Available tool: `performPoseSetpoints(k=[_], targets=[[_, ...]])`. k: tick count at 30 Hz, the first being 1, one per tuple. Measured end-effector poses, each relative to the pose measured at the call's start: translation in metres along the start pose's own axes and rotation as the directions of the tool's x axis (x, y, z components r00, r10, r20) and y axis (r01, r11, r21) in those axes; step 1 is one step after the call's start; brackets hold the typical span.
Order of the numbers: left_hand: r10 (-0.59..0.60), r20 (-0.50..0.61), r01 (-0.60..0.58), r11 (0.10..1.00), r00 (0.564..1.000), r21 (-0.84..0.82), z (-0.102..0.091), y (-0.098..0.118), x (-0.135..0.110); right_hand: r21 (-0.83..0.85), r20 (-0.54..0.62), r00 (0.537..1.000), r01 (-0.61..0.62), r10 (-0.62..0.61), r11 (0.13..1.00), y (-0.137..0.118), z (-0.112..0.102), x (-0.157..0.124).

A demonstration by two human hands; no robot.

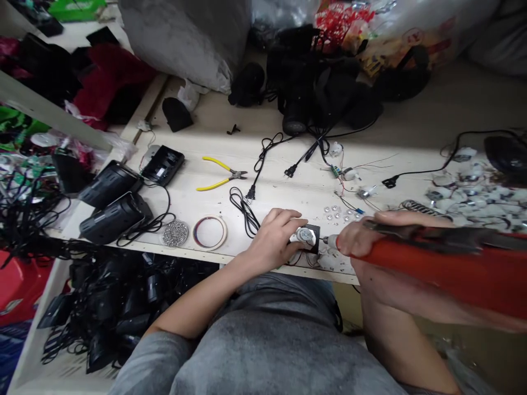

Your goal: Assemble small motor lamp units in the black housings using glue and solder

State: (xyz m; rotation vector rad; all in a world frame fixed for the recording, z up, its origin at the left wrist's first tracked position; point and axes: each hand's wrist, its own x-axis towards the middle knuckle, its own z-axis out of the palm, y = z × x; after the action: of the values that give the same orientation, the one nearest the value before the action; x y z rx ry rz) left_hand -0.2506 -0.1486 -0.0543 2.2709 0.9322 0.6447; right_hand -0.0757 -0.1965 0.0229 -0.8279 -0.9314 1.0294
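My left hand point(276, 236) grips a small black part with a silver round motor point(307, 237) on top, pressed down at the near edge of the pale workbench point(288, 181). My right hand point(362, 237) holds a red electric screwdriver point(444, 263), lying level, its bit touching the right side of the small part. Thin wires trail from under the part.
Yellow-handled pliers point(222, 174), black power cords point(255, 175), a tape roll point(209, 231) and a dish of small screws point(175, 233) lie left of my hands. Two black housings point(113, 203) sit at far left. Small white parts point(473, 192) pile at right. Bags and black gear fill the back.
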Motion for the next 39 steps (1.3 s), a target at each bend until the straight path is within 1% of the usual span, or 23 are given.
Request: performPoseSetpoints(k=[2,3,7,9,11,13,14,16,17,18,19,20,21,22,23,24,25,27,29,31,32,34,39], targets=[[0.038,0.072,-0.042,0.997,0.997,0.063,-0.002,0.001,0.003,-0.022,-0.001,0.997,0.078,-0.078,0.997,0.008,-0.007,-0.005],[0.049,0.115,-0.059,0.994,0.992,0.091,-0.003,0.002,0.005,-0.027,-0.002,0.995,0.095,-0.095,0.995,0.013,-0.01,-0.007],[0.062,0.242,-0.107,0.978,0.968,0.179,-0.009,0.008,0.013,0.0,0.039,0.998,0.053,-0.053,0.999,0.027,-0.017,-0.013],[0.056,0.276,-0.117,0.971,0.96,0.209,-0.013,0.012,0.017,0.018,0.048,0.998,0.034,-0.035,0.999,0.027,-0.016,-0.013],[0.052,0.28,-0.115,0.97,0.959,0.212,-0.016,0.016,0.018,0.018,0.05,0.998,0.033,-0.034,0.999,0.025,-0.014,-0.012],[0.059,0.23,-0.101,0.979,0.972,0.177,-0.019,0.019,0.017,0.016,0.062,0.997,0.039,-0.04,0.999,0.024,-0.011,-0.011],[0.063,0.177,-0.09,0.985,0.982,0.147,-0.02,0.021,0.015,0.022,0.063,0.997,0.045,-0.046,0.999,0.024,-0.01,-0.01],[0.045,0.022,-0.046,0.997,0.999,0.07,-0.019,0.021,0.009,0.037,0.045,0.997,0.058,-0.06,0.998,0.025,-0.01,-0.011],[0.008,-0.064,-0.007,1.0,0.998,0.009,-0.018,0.021,0.004,0.041,0.034,0.998,0.059,-0.061,0.997,0.026,-0.01,-0.011],[-0.056,-0.146,0.044,0.995,0.988,-0.084,-0.015,0.019,-0.001,0.044,0.022,0.998,0.057,-0.058,0.997,0.027,-0.011,-0.011],[-0.151,-0.202,0.106,0.971,0.968,-0.216,-0.012,0.018,-0.005,0.048,0.009,0.999,0.05,-0.051,0.998,0.028,-0.011,-0.012],[-0.263,-0.224,0.166,0.912,0.938,-0.376,-0.009,0.016,-0.01,0.051,0.002,0.999,0.045,-0.045,0.998,0.029,-0.012,-0.012],[-0.378,-0.213,0.213,0.814,0.901,-0.541,-0.006,0.014,-0.014,0.053,0.005,0.999,0.04,-0.041,0.998,0.029,-0.013,-0.012],[-0.477,-0.178,0.24,0.687,0.861,-0.686,-0.002,0.014,-0.017,0.056,0.016,0.999,0.04,-0.041,0.998,0.029,-0.014,-0.011],[-0.552,-0.134,0.244,0.557,0.823,-0.794,0.0,0.014,-0.02,0.057,0.029,0.999,0.042,-0.043,0.998,0.029,-0.014,-0.011],[-0.604,-0.094,0.234,0.442,0.792,-0.866,0.002,0.014,-0.021,0.058,0.038,0.998,0.05,-0.052,0.997,0.028,-0.014,-0.01],[-0.639,-0.064,0.216,0.351,0.766,-0.911,0.003,0.016,-0.022,0.059,0.044,0.997,0.059,-0.061,0.997,0.026,-0.014,-0.01],[-0.687,-0.003,0.191,0.206,0.727,-0.96,0.002,0.019,-0.021,0.055,0.029,0.997,0.067,-0.069,0.996,0.023,-0.013,-0.01],[-0.712,0.099,0.205,0.065,0.695,-0.977,-0.002,0.022,-0.018,0.048,-0.003,0.998,0.067,-0.067,0.997,0.019,-0.011,-0.01],[-0.72,0.212,0.246,-0.059,0.661,-0.968,-0.007,0.023,-0.014,0.05,-0.036,0.997,0.064,-0.063,0.997,0.018,-0.009,-0.011],[-0.721,0.252,0.263,-0.1,0.646,-0.96,-0.008,0.023,-0.012,0.063,-0.052,0.996,0.073,-0.07,0.995,0.018,-0.009,-0.011],[-0.724,0.288,0.282,-0.133,0.627,-0.95,-0.01,0.022,-0.009,0.09,-0.063,0.994,0.09,-0.085,0.992,0.019,-0.008,-0.012],[-0.722,0.283,0.31,-0.099,0.631,-0.946,-0.007,0.021,-0.002,0.098,0.009,0.994,0.103,-0.104,0.99,0.019,-0.007,-0.009]])
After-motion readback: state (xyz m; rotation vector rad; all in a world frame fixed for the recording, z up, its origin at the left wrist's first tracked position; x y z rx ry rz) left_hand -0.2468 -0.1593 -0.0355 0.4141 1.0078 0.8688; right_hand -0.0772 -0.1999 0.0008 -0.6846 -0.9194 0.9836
